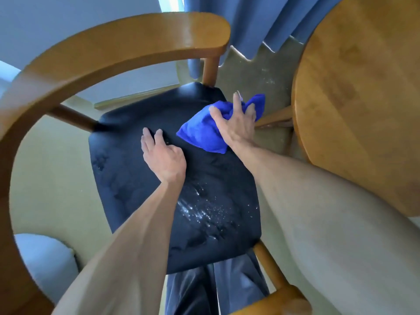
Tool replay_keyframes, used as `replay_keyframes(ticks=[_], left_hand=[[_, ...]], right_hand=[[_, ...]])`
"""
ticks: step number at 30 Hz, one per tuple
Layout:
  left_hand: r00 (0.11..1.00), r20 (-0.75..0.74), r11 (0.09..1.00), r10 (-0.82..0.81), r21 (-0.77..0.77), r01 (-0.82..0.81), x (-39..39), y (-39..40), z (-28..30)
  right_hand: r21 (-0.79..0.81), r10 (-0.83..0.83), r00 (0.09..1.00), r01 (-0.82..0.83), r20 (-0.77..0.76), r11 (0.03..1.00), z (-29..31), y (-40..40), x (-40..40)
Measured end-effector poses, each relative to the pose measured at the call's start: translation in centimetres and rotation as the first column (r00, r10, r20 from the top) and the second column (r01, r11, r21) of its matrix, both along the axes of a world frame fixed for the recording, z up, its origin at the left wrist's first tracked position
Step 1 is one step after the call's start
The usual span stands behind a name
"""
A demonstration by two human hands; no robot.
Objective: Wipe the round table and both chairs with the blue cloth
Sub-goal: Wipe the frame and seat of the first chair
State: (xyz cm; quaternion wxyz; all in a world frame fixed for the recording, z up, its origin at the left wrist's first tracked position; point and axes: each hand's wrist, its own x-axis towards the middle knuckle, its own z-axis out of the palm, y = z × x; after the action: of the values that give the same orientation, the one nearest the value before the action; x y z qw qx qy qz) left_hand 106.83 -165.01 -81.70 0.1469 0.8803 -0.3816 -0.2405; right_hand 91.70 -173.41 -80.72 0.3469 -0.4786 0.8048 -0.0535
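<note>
Nearest the camera, dark trousers (195,289) are seen below the front edge of the black seat (141,183) of a wooden chair (95,48). White specks and streaks (200,210) are scattered over the near part of the seat. Farther in, the left hand (164,156) is laid flat on the seat, palm down, its fingers straight and close together, holding nothing. Just beyond and to its right, the blue cloth (204,130) is bunched on the far right part of the seat, reaching past the seat's edge. It is gripped by the right hand (236,123), whose fingers are spread and curled down into the folds. The curved backrest of the chair is swept round the left side and the top. To the right, the round counter (368,98) is seen well apart from the cloth, with beige floor (256,73) between. Farthest back, blue curtains (254,21) are hung down to the floor.
</note>
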Motion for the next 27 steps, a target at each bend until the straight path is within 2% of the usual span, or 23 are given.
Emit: replay_keyframes(ticks=[2, 4, 8, 12, 17, 27], left_hand=[[1.0, -0.007, 1.0, 0.02, -0.006, -0.02, 0.1, 0.0, 0.0], [1.0, -0.017, 1.0, 0.021, -0.009, -0.022, 0.2, 0.0, 0.0], [1.0, -0.023, 1.0, 0.003, -0.009, -0.004, 0.6, 0.2, 0.0], [1.0, -0.023, 1.0, 0.02, 0.009, -0.02, 0.4, -0.1, -0.1], [1.0, -0.013, 0.999, -0.006, 0.046, 0.007, -0.4, -0.2, -0.2], [0.991, 0.029, 0.975, -0.132, 0.181, 0.125, 0.3, 0.4, 1.3]], right_hand=[[0.046, 0.148, 0.989, -0.147, -0.018, 0.988, -0.3, 0.1, 0.9], [0.07, 0.181, 0.979, -0.175, -0.09, 0.982, -0.4, 0.0, 1.6], [-0.044, 0.077, 0.982, -0.086, -0.173, 0.995, -0.4, -1.3, 2.7], [-0.12, -0.068, 0.991, 0.055, -0.111, 0.991, 0.0, -3.4, 3.1], [-0.061, -0.045, 0.974, 0.032, -0.223, 0.998, -0.3, -2.5, 4.4], [-0.088, -0.077, 0.986, 0.064, -0.146, 0.994, -0.1, 1.4, 2.6]])
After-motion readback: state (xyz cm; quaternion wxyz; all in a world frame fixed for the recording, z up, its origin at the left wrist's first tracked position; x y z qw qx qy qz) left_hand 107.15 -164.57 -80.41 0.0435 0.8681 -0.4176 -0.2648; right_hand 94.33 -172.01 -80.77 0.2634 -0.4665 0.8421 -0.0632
